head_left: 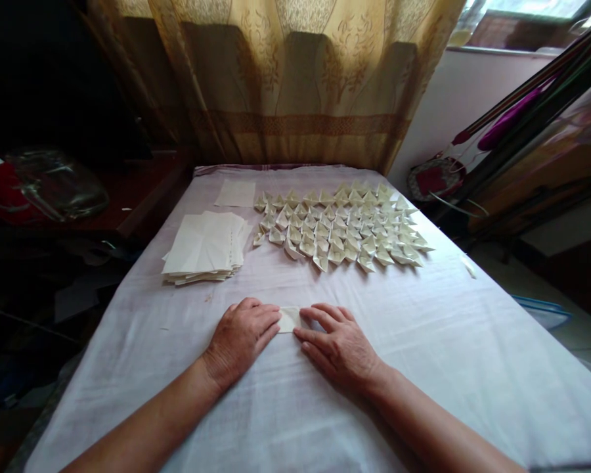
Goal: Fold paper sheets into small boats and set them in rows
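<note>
A small folded piece of cream paper [289, 320] lies flat on the white cloth, between my two hands. My left hand [249, 332] rests palm down over its left end, fingers stretched out and pressing on it. At the right end, my right hand [339, 341] lies with its fingers apart, the tips touching the paper's edge. Part of the paper is hidden under the fingers. Beyond the hands, several rows of folded paper boats [342, 226] stand close together. To their left is a stack of flat paper sheets [201, 243].
A single sheet [236, 194] lies behind the stack. The cloth-covered table [448, 341] ends at a patterned gold curtain [300, 79]. On the left, a clear glass jar [59, 184] lies on a dark red surface. A small white scrap [467, 267] is near the right edge.
</note>
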`<state>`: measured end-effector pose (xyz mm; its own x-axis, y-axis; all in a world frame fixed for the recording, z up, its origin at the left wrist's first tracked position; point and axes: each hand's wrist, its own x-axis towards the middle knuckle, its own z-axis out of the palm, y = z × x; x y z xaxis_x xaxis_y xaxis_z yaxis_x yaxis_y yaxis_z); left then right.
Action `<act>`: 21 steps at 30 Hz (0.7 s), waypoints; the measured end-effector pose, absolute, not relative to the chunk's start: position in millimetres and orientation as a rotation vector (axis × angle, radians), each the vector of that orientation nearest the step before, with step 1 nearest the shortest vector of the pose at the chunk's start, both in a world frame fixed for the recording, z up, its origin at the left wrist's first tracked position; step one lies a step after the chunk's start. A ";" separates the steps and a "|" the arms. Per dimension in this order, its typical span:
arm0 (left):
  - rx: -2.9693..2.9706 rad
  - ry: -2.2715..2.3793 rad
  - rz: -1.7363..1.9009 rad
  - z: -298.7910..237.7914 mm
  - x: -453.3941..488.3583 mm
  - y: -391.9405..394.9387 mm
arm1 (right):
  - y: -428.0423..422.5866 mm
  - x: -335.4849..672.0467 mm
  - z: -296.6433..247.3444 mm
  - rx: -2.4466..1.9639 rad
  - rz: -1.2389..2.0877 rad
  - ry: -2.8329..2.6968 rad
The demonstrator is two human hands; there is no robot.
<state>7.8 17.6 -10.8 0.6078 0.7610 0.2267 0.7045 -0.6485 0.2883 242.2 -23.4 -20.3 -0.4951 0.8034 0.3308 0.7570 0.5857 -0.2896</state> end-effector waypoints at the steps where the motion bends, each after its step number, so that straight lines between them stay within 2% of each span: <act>1: 2.653 1.253 0.456 -8.7 10.9 17.2 | -23.4 242.9 -21.3 -1.247 0.150 -2.387; 7: 2.622 1.503 0.280 -2.9 32.0 11.2 | -23.2 242.4 -27.6 -1.257 0.153 -2.382; 21: 2.424 1.520 0.559 -19.2 4.4 13.3 | -23.0 243.5 -29.1 -1.268 0.179 -2.327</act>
